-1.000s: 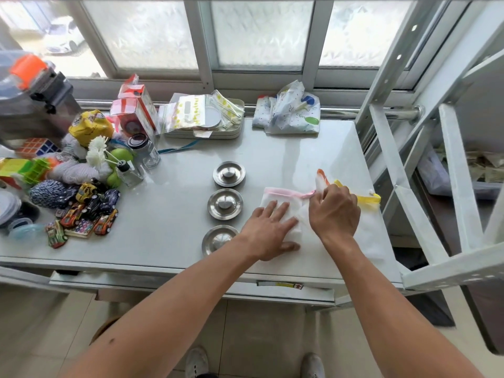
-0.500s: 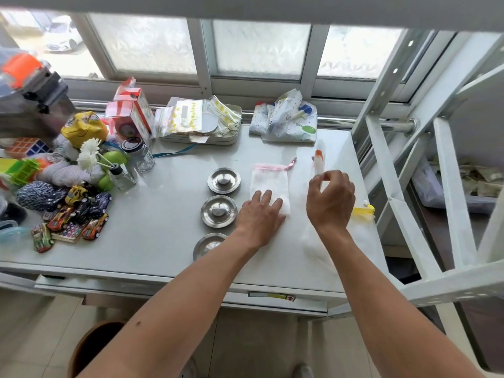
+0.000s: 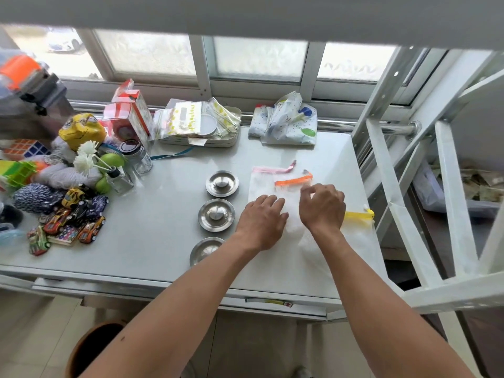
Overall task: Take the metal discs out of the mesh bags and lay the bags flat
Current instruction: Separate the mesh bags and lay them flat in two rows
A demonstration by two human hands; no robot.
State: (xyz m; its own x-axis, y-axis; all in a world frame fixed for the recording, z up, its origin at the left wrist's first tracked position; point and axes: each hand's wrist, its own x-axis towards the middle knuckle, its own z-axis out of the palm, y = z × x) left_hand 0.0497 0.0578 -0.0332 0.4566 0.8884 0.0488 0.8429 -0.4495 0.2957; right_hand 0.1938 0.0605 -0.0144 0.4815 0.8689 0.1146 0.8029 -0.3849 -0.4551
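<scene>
A home utility corner: cluttered white table point(image 3: 152, 241) under frosted windows point(image 3: 147, 54), toy cars point(image 3: 73, 216), metal shelving point(image 3: 425, 186)

No lettering could be read anywhere. The small label point(image 3: 268, 302) on the table's front edge was too blurred to make out, and the print on the red-and-white box point(image 3: 131, 115) and the yellow-patterned packets point(image 3: 191, 118) was likewise illegible.

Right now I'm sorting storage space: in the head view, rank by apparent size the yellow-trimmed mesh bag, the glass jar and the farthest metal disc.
1. yellow-trimmed mesh bag, partly hidden by an arm
2. farthest metal disc
3. glass jar, close to the disc, so unsure.
</scene>
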